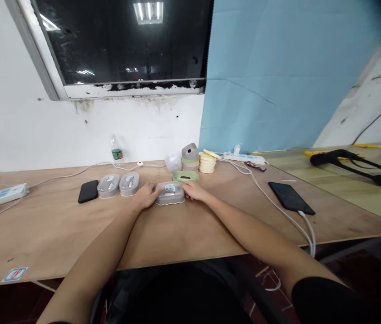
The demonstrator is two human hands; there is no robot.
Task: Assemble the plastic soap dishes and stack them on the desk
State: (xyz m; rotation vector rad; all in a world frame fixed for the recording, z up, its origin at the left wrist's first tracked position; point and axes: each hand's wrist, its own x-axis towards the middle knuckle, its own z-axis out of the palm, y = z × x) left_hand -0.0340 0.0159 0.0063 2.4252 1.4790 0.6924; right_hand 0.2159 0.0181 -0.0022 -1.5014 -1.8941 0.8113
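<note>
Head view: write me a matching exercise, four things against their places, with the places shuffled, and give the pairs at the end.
Things
1. Bottle
2. Rightmost grey box
3. Blue sheet
4. Yellow stack

Places
A. Hanging to the right of the window
B. On the table, to the right of the green piece
C. Upright, close to the wall below the window
D. Between the left hand and the right hand

Pairs: 1-C, 2-D, 3-A, 4-B
</note>
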